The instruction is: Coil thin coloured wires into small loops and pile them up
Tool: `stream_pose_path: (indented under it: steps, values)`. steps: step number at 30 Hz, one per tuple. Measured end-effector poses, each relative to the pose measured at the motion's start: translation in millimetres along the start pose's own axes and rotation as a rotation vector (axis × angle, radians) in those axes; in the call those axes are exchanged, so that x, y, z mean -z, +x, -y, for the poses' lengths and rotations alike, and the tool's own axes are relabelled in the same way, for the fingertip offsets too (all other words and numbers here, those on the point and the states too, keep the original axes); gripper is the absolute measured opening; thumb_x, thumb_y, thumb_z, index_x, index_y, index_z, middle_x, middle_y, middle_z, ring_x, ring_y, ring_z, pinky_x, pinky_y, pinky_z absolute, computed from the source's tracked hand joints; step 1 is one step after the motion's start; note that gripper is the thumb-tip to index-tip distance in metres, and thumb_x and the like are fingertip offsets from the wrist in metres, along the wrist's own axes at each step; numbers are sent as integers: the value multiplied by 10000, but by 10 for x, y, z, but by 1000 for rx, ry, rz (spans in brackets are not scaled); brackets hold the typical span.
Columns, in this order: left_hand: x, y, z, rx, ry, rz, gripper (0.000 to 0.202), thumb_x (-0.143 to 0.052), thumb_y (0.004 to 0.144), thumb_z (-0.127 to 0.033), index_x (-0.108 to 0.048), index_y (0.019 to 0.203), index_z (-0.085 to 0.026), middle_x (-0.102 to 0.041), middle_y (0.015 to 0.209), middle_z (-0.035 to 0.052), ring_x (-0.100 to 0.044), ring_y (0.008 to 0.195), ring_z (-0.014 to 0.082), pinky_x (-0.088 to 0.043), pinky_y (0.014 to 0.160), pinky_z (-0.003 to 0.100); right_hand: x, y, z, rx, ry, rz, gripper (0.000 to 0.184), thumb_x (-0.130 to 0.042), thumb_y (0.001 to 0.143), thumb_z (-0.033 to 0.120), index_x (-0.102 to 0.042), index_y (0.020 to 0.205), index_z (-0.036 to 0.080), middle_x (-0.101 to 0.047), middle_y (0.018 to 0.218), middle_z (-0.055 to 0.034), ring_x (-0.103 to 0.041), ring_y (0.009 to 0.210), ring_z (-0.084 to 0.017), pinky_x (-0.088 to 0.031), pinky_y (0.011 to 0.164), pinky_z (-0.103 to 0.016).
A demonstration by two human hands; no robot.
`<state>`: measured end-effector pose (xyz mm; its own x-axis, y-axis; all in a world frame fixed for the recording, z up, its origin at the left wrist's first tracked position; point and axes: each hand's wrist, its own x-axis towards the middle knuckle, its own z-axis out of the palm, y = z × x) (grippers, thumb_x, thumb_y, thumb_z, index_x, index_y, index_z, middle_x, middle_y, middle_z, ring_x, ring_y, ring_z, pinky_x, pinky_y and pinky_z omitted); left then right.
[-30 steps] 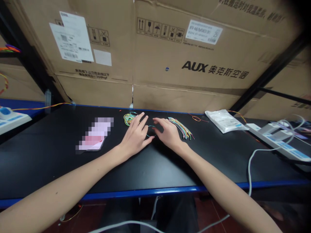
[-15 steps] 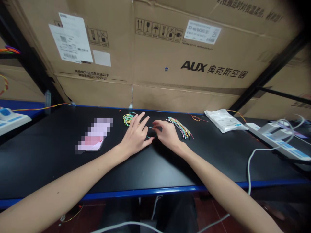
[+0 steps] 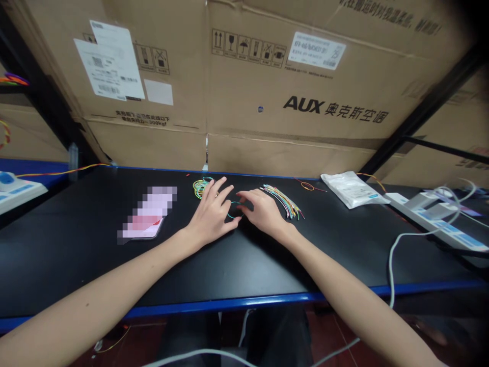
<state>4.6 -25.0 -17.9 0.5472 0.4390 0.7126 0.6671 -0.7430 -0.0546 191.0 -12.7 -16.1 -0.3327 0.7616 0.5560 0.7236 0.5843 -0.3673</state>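
Observation:
A thin teal wire (image 3: 234,203), bent into a small loop, spans the gap between my two hands just above the black tabletop. My left hand (image 3: 210,214) is at the loop's left side, its thumb and a bent finger on the wire and its other fingers stretched out. From the right, my right hand (image 3: 262,210) pinches the wire with thumb and fingertips; the exact grip is partly hidden. Behind my left fingers lies a pile of coiled yellow, green and teal wires (image 3: 198,188). Just right of my right hand is a bundle of straight coloured wires (image 3: 284,200).
A pixelated phone (image 3: 151,216) lies to the left on the black table (image 3: 237,270). Farther right are a small orange wire coil (image 3: 307,186), a white plastic bag (image 3: 349,189) and a power strip (image 3: 439,221) with a white cable. A large cardboard box (image 3: 244,148) stands behind.
Both hands stay in nearly the same place. The teal wire loop between them has shifted slightly left, and my right fingertips have moved a little left with it.

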Motion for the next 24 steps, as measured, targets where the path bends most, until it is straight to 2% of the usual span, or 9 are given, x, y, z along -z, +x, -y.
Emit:
stream_pose_path:
  steps: [6, 12, 16, 20, 24]
  values:
    - [4, -10, -19, 7, -1, 9, 225, -668, 780, -304, -713, 892, -114, -580, 1282, 193, -372, 1341, 391, -320, 1097, 624, -57, -40, 17, 15, -55, 7, 436, -643, 807, 125, -588, 1225, 240, -713, 934, -16, -620, 902, -187, -487, 820, -315]
    - [3, -15, -31, 9, -13, 5, 208, -683, 776, -306, -715, 887, -133, -585, 1277, 181, -365, 1343, 395, -314, 1091, 641, -58, -32, 28, -26, -7, -19, 463, -639, 802, 119, -566, 1246, 226, -730, 887, -5, -646, 850, -178, -497, 786, -304]
    - [14, -11, -29, 6, 13, 3, 226, -670, 792, -326, -709, 887, -125, -590, 1272, 187, -363, 1347, 392, -313, 1096, 632, -26, -8, 47, -56, 60, -32, 319, -635, 806, 133, -649, 1111, 226, -752, 880, -12, -689, 848, -190, -518, 819, -326]
    - [22, -5, -20, -5, 46, 14, 281, -649, 817, -344, -695, 941, -97, -586, 1277, 203, -355, 1352, 393, -305, 1107, 615, 30, 31, 43, -135, 252, 7, 152, -631, 797, 136, -710, 913, 194, -759, 861, -43, -719, 809, -191, -557, 783, -306]
    - [13, -4, -12, 19, 34, 2, 332, -650, 823, -337, -667, 1068, -113, -602, 1256, 190, -361, 1351, 384, -311, 1096, 624, 71, 50, 31, -167, 332, -9, 116, -633, 808, 184, -714, 890, 185, -759, 850, -53, -726, 806, -198, -571, 767, -309]
